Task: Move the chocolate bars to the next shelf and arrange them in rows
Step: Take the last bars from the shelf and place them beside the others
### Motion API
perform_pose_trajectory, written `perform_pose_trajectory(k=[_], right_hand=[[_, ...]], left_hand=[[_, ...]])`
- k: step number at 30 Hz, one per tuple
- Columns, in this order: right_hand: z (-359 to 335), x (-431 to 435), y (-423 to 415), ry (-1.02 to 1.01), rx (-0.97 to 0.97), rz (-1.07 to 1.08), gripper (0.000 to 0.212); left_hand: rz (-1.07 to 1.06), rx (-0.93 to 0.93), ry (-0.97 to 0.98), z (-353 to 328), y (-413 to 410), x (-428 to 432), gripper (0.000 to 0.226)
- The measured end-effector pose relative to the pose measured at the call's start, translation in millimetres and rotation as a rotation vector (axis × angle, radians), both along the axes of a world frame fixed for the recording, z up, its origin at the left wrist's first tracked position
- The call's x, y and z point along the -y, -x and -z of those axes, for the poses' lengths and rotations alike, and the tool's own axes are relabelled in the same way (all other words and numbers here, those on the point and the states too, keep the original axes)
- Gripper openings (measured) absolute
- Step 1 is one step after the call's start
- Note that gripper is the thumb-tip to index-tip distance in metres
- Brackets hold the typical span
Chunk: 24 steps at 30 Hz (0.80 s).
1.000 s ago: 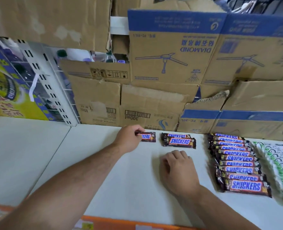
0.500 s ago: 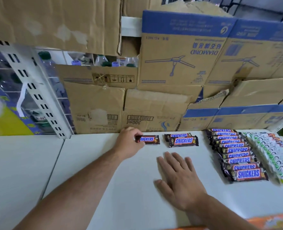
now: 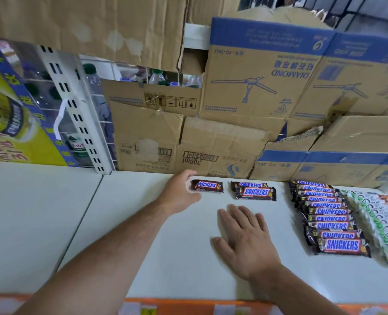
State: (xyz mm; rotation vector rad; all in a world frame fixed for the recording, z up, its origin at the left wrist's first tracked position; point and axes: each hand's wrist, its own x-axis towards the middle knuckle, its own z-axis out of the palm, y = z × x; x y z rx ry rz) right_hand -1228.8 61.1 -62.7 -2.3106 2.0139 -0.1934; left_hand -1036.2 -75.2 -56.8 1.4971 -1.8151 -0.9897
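Observation:
A single Snickers bar [image 3: 207, 185] lies at the back of the white shelf [image 3: 143, 251]. My left hand [image 3: 180, 193] is at its left end, thumb above and fingers below, spread loosely with a small gap to the wrapper. Two more Snickers bars [image 3: 254, 191] lie overlapped just to the right. My right hand [image 3: 245, 237] rests flat on the shelf in front of them, fingers straight. A row of several Snickers bars [image 3: 327, 217] runs front to back at the right.
White and green packets [image 3: 379, 226] lie beside the Snickers row on its right. Cardboard boxes [image 3: 245, 92] wall the shelf's back. A slotted white upright [image 3: 74, 110] and a seam [image 3: 81, 223] divide it from the left shelf [image 3: 29, 212]. An orange strip [image 3: 188, 306] edges the front.
My left hand has loosened from the single bar, which now lies on the shelf. My right hand went from a loose fist to lying flat. The view shifted slightly.

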Motion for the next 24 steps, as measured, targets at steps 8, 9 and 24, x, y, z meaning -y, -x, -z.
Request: perform_pose_trajectory(k=[8, 9, 24], right_hand=[[-3.0, -2.2, 1.3, 0.009, 0.022, -0.019, 0.049], [-3.8, -3.1, 0.5, 0.003, 0.022, -0.015, 0.048], [-61.1, -22.6, -156.3, -0.195, 0.119, -0.147, 0.052]], left_hand=[[0.007, 0.412, 0.101, 2.1, -31.8, -97.0, 0.055], [0.035, 0.488, 0.097, -0.2, -39.9, -105.4, 0.053], [-0.195, 0.643, 0.019, -43.2, -204.4, -172.3, 0.049]])
